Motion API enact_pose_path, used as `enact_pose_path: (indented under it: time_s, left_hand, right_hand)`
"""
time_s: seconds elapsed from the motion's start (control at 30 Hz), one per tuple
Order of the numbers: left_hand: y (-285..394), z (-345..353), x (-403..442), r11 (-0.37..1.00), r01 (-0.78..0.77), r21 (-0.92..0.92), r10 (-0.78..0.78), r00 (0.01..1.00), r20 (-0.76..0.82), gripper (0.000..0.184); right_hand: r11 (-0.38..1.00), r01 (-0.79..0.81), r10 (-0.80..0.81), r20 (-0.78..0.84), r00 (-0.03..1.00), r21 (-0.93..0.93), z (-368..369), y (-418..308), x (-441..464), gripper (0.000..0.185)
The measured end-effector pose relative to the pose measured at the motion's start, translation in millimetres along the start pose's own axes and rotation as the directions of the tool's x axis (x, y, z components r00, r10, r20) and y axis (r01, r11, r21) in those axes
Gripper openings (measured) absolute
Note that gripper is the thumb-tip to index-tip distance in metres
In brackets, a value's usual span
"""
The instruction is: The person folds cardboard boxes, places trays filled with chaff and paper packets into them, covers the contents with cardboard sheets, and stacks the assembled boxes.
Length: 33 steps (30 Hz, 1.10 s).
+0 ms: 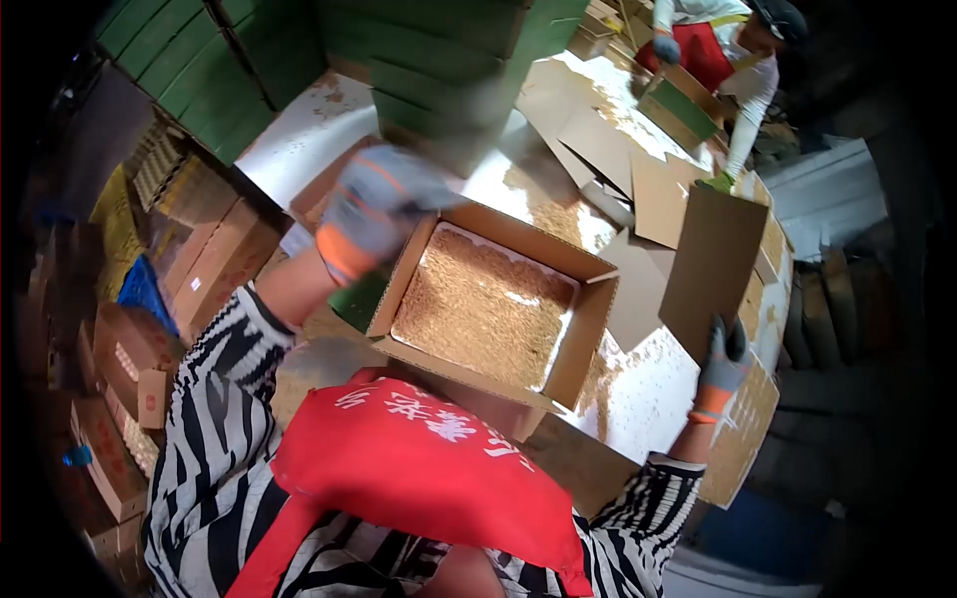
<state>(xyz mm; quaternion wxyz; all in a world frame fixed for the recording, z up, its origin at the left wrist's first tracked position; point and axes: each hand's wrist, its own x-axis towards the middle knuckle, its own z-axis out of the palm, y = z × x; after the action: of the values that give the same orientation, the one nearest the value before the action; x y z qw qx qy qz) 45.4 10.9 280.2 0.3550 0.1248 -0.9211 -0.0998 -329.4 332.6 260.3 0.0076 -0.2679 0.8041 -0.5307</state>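
In front of me an open cardboard box holds a layer of tan, crumbly material like sawdust or husk, with a white edge around it. My left hand, in a grey and orange glove, is raised over the box's far left corner; motion smears its fingers, so whether it grips anything is unclear. To the right of the box, my right hand, gloved the same way, grips the lower edge of a flat brown cardboard sheet, which is held tilted upward.
Loose cardboard pieces lie on the white, crumb-strewn table. Green crates are stacked behind. At the far right a co-worker bends over another box. Several cartons stand at the left.
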Motion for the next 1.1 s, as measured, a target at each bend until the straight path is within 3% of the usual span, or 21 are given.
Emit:
enact_pose_path:
  time_s: [0.03, 0.07, 0.1, 0.17, 0.2, 0.27, 0.3, 0.37, 0.47, 0.5, 0.63, 0.7, 0.73, 0.77, 0.8, 0.83, 0.87, 0.9, 0.93, 1.0, 1.1]
  left_hand:
    - [30, 7, 11, 0.98, -0.078, 0.181, 0.017, 0.948, 0.317, 0.026]
    - [52, 12, 12, 0.922, -0.21, 0.325, -0.028, 0.801, 0.598, 0.037]
    - [60, 21, -3, 0.924, -0.209, 0.32, 0.0, 0.837, 0.547, 0.043]
    - [56, 29, -32, 0.951, -0.158, 0.265, 0.01, 0.875, 0.485, 0.056]
    - [57, 19, -35, 0.989, 0.023, 0.147, -0.084, 0.903, 0.422, 0.053]
    - [36, 16, -59, 0.991, 0.118, 0.068, -0.117, 0.993, -0.018, 0.041]
    - [29, 19, -66, 0.933, 0.298, -0.202, -0.313, 0.948, -0.05, 0.038]
    - [30, 22, -69, 0.574, 0.501, -0.648, -0.637, 0.77, 0.031, 0.033]
    - [21, 38, -83, 0.557, 0.597, -0.577, -0.64, 0.752, 0.16, 0.039]
    - [24, 45, -86, 0.333, 0.604, -0.724, -0.673, 0.69, 0.266, 0.041]
    - [33, 25, -75, -0.369, 0.563, -0.74, -0.517, 0.537, 0.667, 0.039]
    - [26, 34, -88, -0.289, 0.635, -0.717, -0.446, 0.573, 0.687, 0.041]
    - [17, 45, -99, -0.245, 0.668, -0.703, -0.41, 0.586, 0.7, 0.041]
    - [0, 71, -119, -0.289, 0.732, -0.617, -0.303, 0.542, 0.784, 0.055]
    - [-9, 92, -132, 0.044, 0.848, -0.529, -0.431, 0.494, 0.756, 0.068]
    - [-2, 106, -133, 0.239, 0.87, -0.431, -0.54, 0.488, 0.686, 0.074]
    - [8, 116, -129, 0.407, 0.865, -0.296, -0.632, 0.5, 0.592, 0.08]
    - [14, 102, -109, 0.425, 0.876, -0.226, -0.604, 0.461, 0.65, 0.076]
    - [13, 101, -109, 0.37, 0.869, -0.329, -0.538, 0.489, 0.686, 0.081]
    - [11, 98, -109, 0.233, 0.819, -0.524, -0.423, 0.571, 0.704, 0.09]
    - [28, 91, -102, 0.14, 0.799, -0.584, -0.52, 0.562, 0.644, 0.093]
  right_hand:
    - [0.974, 0.209, -0.213, -0.047, 0.976, -0.085, 16, -16, -13, 0.025]
    - [0.881, 0.451, -0.457, -0.014, 0.889, -0.14, 27, -36, -29, 0.024]
    - [0.731, 0.64, -0.654, 0.025, 0.756, -0.237, 43, -70, -43, 0.026]
    - [0.496, 0.796, -0.78, 0.225, 0.584, -0.347, 62, -114, -71, 0.035]
    - [0.394, 0.857, -0.813, 0.309, 0.494, -0.333, 70, -123, -84, 0.04]
    - [0.328, 0.918, -0.769, 0.503, 0.396, -0.221, 84, -137, -107, 0.039]
    - [0.362, 0.919, -0.687, 0.62, 0.378, -0.159, 93, -135, -114, 0.033]
    - [0.412, 0.909, -0.47, 0.84, 0.271, -0.063, 113, -113, -120, 0.029]
    - [0.605, 0.796, -0.25, 0.957, 0.15, 0.034, 126, -95, -126, 0.026]
    - [0.665, 0.745, -0.195, 0.974, 0.115, 0.045, 126, -96, -126, 0.026]
    - [0.895, 0.445, -0.262, 0.849, 0.46, 0.035, 94, -112, -109, 0.031]
    - [0.992, 0.069, -0.12, 0.632, 0.765, 0.104, 69, -89, -92, 0.035]
    - [0.977, -0.133, 0.027, 0.519, 0.854, 0.168, 64, -70, -85, 0.041]
    - [0.953, -0.202, 0.069, 0.486, 0.871, 0.226, 69, -55, -86, 0.044]
    - [0.919, -0.266, 0.113, 0.451, 0.885, 0.291, 78, -35, -89, 0.048]
    - [0.888, -0.395, 0.201, 0.57, 0.796, 0.238, 92, -1, -96, 0.062]
    - [0.918, -0.379, 0.24, 0.6, 0.763, 0.115, 113, 10, -110, 0.067]
    - [0.937, -0.35, 0.277, 0.627, 0.728, -0.007, 134, 19, -125, 0.073]
    - [0.931, -0.331, 0.184, 0.587, 0.788, 0.153, 156, 19, -141, 0.074]
    - [0.935, -0.341, 0.238, 0.538, 0.809, 0.099, 159, 23, -141, 0.071]
    - [0.933, -0.326, 0.195, 0.553, 0.81, 0.15, 143, 27, -138, 0.07]
